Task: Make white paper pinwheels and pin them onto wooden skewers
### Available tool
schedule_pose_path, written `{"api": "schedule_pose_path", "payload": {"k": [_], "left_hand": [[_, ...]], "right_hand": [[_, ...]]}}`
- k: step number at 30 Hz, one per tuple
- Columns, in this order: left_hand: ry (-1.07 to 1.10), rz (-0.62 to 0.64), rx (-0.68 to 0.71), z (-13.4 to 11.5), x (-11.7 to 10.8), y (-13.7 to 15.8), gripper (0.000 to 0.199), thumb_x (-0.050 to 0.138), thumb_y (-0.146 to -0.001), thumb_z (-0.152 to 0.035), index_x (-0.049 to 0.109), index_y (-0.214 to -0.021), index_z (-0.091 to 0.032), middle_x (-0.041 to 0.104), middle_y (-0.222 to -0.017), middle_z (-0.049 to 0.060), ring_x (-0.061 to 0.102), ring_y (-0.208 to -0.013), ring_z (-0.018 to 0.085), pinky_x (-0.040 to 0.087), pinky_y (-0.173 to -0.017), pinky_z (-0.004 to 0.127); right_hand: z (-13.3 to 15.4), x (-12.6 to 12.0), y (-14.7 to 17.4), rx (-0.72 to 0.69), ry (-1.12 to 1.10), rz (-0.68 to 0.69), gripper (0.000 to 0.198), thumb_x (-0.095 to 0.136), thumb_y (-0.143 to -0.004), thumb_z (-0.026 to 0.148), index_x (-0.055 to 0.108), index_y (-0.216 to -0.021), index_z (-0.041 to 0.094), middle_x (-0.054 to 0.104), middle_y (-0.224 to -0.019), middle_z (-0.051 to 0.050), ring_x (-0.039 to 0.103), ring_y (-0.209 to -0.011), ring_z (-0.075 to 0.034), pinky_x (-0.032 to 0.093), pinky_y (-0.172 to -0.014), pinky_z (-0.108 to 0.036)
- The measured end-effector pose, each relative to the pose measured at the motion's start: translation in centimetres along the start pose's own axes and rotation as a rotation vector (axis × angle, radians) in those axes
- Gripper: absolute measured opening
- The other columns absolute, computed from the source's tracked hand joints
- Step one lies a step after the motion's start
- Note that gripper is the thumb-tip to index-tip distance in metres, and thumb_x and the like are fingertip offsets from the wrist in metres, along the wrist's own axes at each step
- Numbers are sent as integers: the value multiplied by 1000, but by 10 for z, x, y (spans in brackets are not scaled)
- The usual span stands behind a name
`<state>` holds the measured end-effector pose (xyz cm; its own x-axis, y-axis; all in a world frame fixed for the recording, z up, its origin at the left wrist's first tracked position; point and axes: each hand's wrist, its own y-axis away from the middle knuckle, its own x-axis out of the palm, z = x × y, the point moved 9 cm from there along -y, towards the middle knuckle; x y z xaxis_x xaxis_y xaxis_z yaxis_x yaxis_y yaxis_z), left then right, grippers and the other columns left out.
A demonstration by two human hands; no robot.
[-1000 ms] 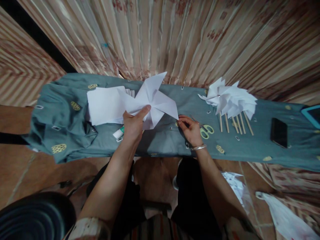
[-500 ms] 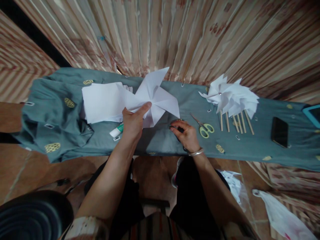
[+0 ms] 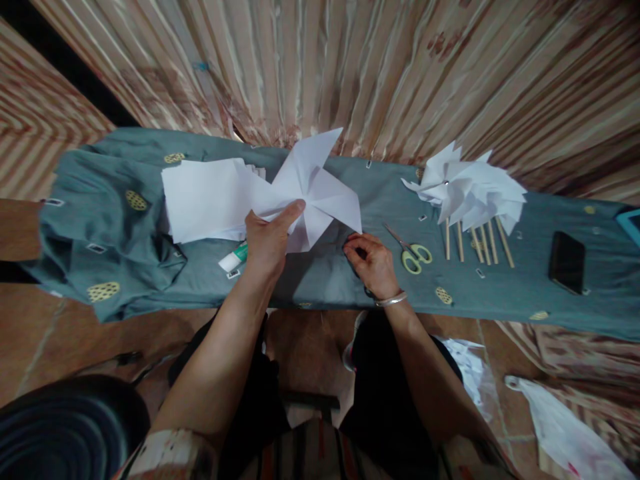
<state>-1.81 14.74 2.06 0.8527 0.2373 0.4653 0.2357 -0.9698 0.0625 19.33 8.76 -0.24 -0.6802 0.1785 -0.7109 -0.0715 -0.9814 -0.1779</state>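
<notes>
From my remote post I see smooth, matt white paper in the pinwheel (image 3: 320, 190), left of the scissors (image 3: 407, 247), whose blades (image 3: 395, 235) look like metal and handles (image 3: 411, 251) plastic. Right of the scissors: bare wooden sticks (image 3: 485, 245), then a glossy black phone (image 3: 567, 262). Under them, matt, creased cloth (image 3: 320, 287).

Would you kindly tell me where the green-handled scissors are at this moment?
In the head view, the green-handled scissors lie right of centre on the cloth, between the right hand and the pinwheels' wooden sticks.
</notes>
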Motion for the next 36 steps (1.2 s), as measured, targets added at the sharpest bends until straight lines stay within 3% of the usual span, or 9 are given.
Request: {"api": "schedule_pose_path", "payload": {"k": [6,13,18,25,30,36], "left_hand": [[12,10,0,1,1,0,43,88,-53,-25,72,-92,-15,74,-84,6,70,-95,27,56,-88,41],[6,44,38,-2,5,-1,30,85,-58,-23,73,-85,-15,74,-82,5,71,-82,22,57,-86,39],[5,15,-4,1,4,-2,38,86,-55,-22,72,-89,-16,74,-82,6,71,-91,26,57,-87,40],[-27,36,19,2,5,-4,28,86,-54,-25,72,-76,-15,74,-77,4,71,-78,21,58,-81,36],[-44,46,42,5,4,-4,31,85,-56,-27,73,-81,-14,75,-78,5,71,-80,20,57,-82,34],[-64,55,-61,9,7,4,36,83,-56,-29,73,-86,-11,75,-81,7,71,-76,20,57,-75,33]], "right_hand": [[-7,-8,-4,61,32,-60,12,59,-81,22,69,-76,22,72,-98,-5,65,-96,-21,47,-92,-35],[-12,-18,-6,2,181,-77,15,55,-83,23,70,-82,21,71,-102,-7,63,-100,-24,45,-98,-40],[-16,-28,-8,14,229,-104,22,50,-83,18,72,-90,18,73,-101,-9,64,-100,-24,44,-99,-38],[-13,-32,-8,109,252,-132,27,51,-89,32,73,-95,17,74,-87,-8,66,-79,-23,49,-78,-34],[-4,-18,-9,42,376,-72,24,56,-89,31,72,-95,16,74,-87,-10,64,-83,-24,46,-77,-33],[5,-13,-4,-79,496,-38,22,52,-90,24,71,-92,13,71,-85,-12,61,-82,-26,44,-75,-33]]}}
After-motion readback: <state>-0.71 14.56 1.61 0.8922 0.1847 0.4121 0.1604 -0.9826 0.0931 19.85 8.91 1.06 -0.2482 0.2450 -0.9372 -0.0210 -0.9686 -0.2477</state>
